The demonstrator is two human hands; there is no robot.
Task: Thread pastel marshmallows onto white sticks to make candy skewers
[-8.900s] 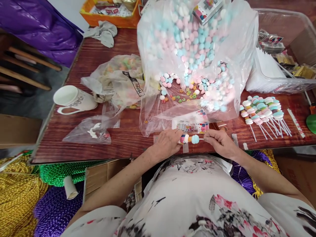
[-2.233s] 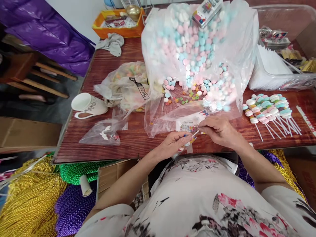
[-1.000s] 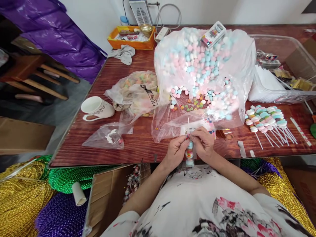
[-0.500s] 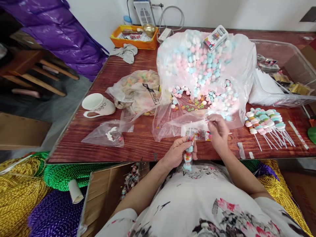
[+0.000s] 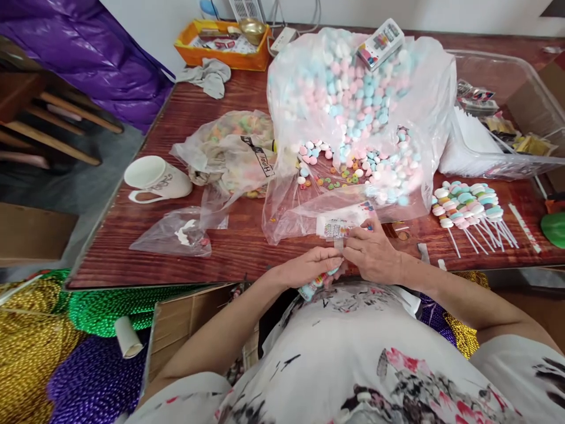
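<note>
Left hand (image 5: pixel 312 264) grips threaded skewer (image 5: pixel 311 287); right hand (image 5: pixel 374 250) curled beside it, hold unclear; to its right, bunched skewers (image 5: pixel 470 205) threaded; beyond both hands, loose candies (image 5: pixel 313 152) unthreaded

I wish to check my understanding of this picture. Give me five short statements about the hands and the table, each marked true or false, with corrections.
1. The left hand holds a stick of colourful pieces. True.
2. The white mug is at the table's right end. False: the white mug is near the left edge.
3. A printed pack lies on the large clear bag. True.
4. The right hand is inside the plastic bin. False: the right hand is close to the left.
5. A grey cloth lies near the orange tray. True.
</note>
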